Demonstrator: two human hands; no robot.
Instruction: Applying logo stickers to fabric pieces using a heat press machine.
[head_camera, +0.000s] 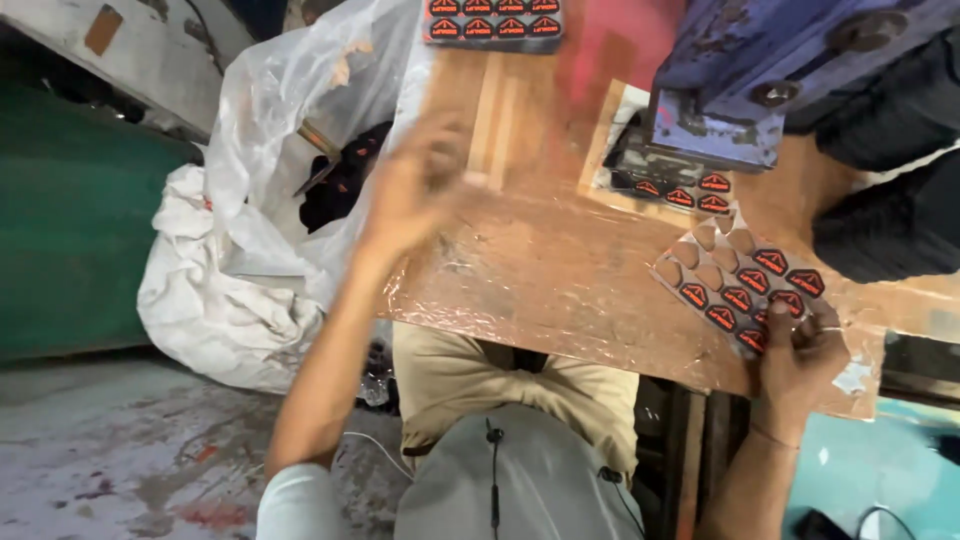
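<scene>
The right hand pinched the badge sheet at the desk edge; the blurred left hand hung loosely spread, holding nothing. The sheet could probably slip off.

Black sheet patterned with red-orange badges, brown glossy table, white plastic bag, blue machine

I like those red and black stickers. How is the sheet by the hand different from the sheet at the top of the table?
The sheet by the right hand, the near sheet, lies slanted, while the far sheet lies straight. The near sheet has empty holes where badges are gone; the far sheet looks full. The hand touches the near sheet; nothing touches the far one. Both carry red-and-black badges.
</scene>
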